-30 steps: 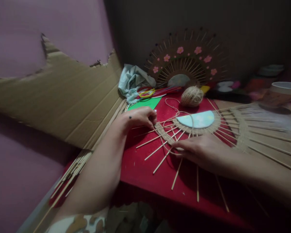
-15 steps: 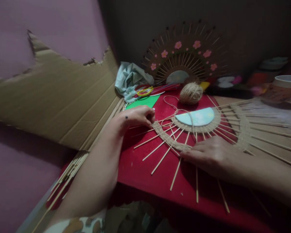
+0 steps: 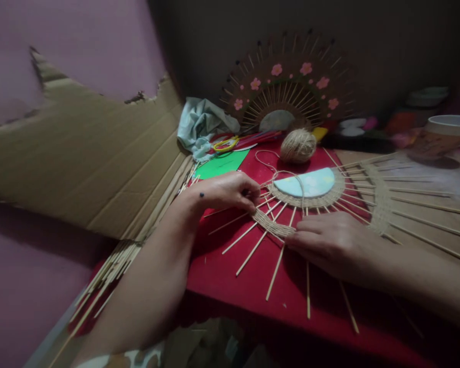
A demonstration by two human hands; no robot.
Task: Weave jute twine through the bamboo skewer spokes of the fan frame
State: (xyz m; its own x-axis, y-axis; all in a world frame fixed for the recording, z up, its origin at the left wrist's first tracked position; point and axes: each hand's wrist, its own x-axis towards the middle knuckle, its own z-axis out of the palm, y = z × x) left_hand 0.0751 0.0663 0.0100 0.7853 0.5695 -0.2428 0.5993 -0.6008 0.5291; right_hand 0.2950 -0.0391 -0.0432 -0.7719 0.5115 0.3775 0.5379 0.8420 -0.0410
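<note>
A fan-shaped frame of thin sticks with a pale blue half-disc (image 3: 305,183) at its centre lies on the red cloth (image 3: 230,271). A woven twine band (image 3: 270,223) runs across the sticks. My left hand (image 3: 239,190) has its fingers closed on the band's left part. Further right, my right hand (image 3: 325,240) pinches the same band, its fingertips beside a stick. Loose twine loops from the ball of twine (image 3: 298,145) down over the half-disc.
Behind stands a finished-looking fan (image 3: 283,87) with pink flowers. Yellow-handled scissors (image 3: 225,144), a green sheet (image 3: 222,164) and a crumpled cloth (image 3: 205,125) lie back left. Cardboard (image 3: 88,153) leans at left; a cup (image 3: 442,137) stands right.
My left hand has moved right along the woven band, closer to my right hand. My right hand stays at the band with a slight shift. The whole view has shifted slightly.
</note>
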